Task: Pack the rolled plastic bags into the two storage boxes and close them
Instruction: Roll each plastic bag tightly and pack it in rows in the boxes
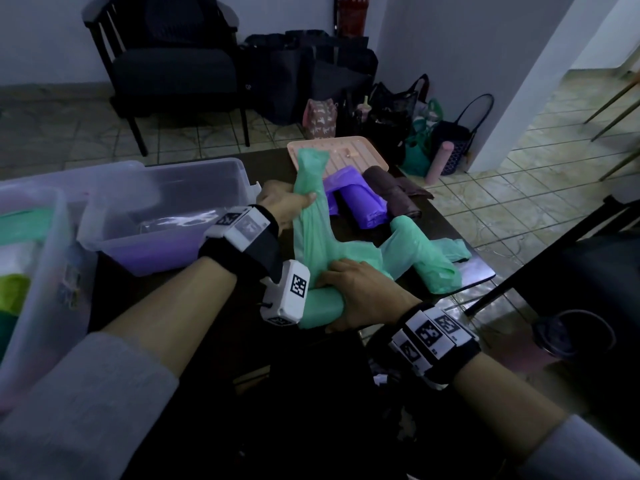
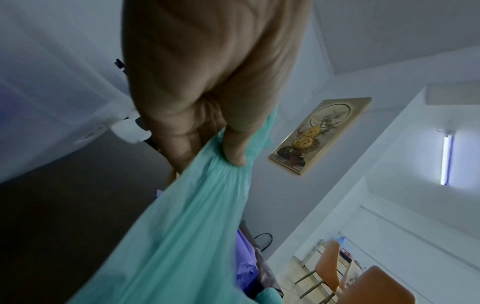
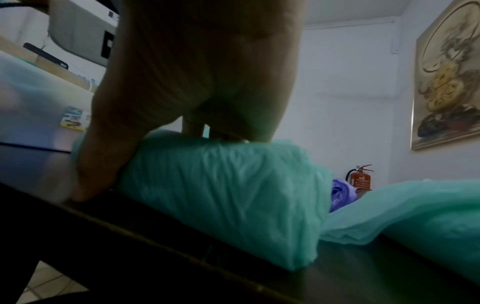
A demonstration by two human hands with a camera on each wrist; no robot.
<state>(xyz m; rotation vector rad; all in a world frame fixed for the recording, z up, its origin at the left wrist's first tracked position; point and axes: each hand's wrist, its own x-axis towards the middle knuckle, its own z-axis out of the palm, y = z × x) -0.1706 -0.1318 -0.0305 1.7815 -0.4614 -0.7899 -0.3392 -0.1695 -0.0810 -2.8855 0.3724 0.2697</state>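
Your left hand (image 1: 289, 206) grips the green bag's (image 1: 313, 237) loose end, raised; your right hand (image 1: 363, 296) clamps its rolled part, apparently against the table (image 1: 346, 233).

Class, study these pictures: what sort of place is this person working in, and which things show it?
Probably a room in a home or small office: a dark armchair on tiled floor, a framed picture on the wall, and personal bags set down beside the table.

A dark table (image 1: 349, 233) carries two clear storage boxes (image 1: 173, 216), green, purple and brown bag rolls (image 1: 363, 207), a pink tray (image 1: 343, 152).
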